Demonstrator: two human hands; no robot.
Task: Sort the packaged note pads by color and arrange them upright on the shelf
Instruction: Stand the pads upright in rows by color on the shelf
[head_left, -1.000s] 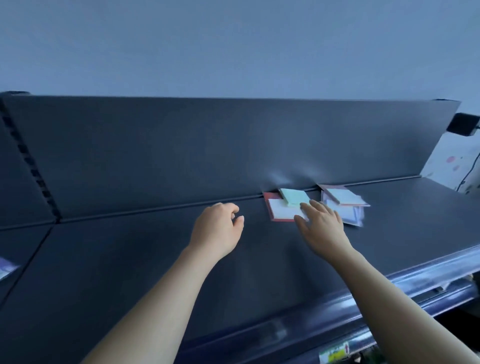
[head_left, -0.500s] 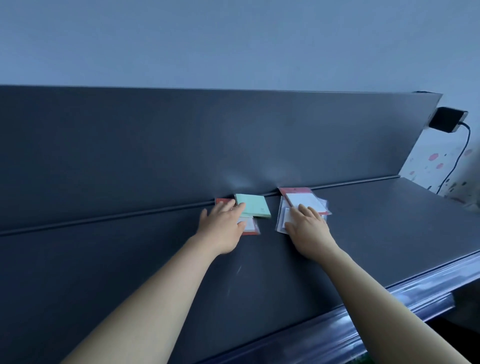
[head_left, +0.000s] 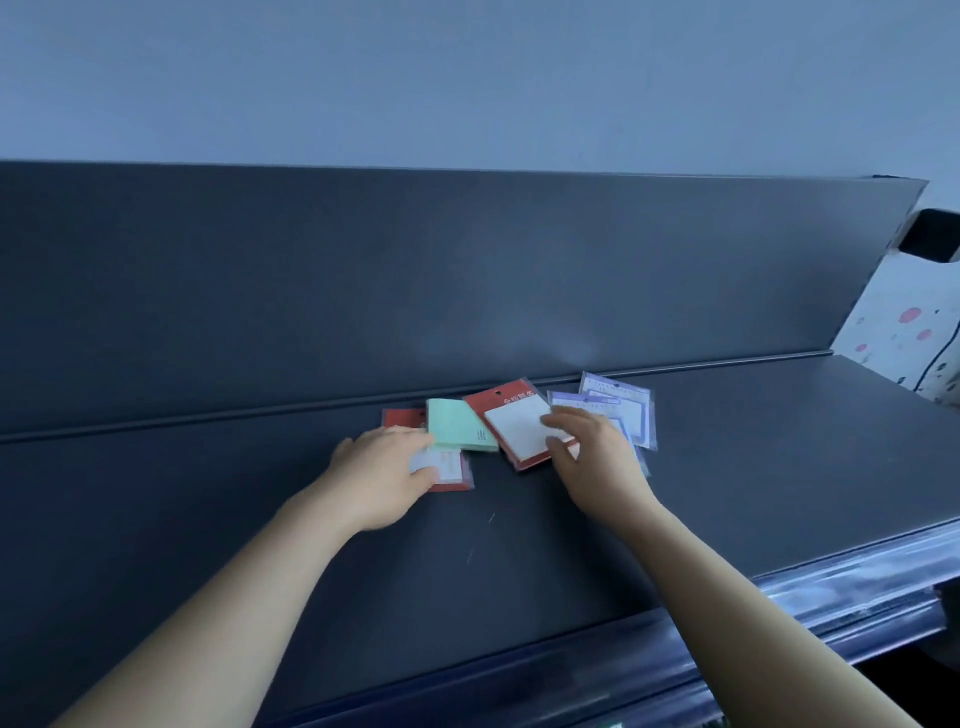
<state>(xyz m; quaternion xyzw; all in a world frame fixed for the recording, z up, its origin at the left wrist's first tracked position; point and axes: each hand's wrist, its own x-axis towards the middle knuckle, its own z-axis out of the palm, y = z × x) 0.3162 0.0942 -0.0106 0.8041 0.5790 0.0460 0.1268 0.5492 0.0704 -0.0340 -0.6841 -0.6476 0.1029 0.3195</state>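
Several packaged note pads lie flat near the back of the dark shelf (head_left: 753, 467). A red pack (head_left: 447, 470) sits at the left, partly under my left hand (head_left: 382, 467), whose fingers rest on it. A mint green pad (head_left: 457, 431) overlaps it. Another red pack (head_left: 514, 426) with a white pad lies in the middle; my right hand (head_left: 597, 457) lies on its right edge, thumb at the front edge. Two purple-framed packs (head_left: 631, 410) lie at the right, partly under that hand.
The shelf's upright back panel (head_left: 467, 280) rises just behind the pads. A glossy front rail (head_left: 779, 597) runs along the near edge. A black adapter (head_left: 932, 234) with a cord hangs on the wall at the far right.
The red pack with the white pad has been slid left off the purple packs, which now lie uncovered. My left hand stays on the left red pack.
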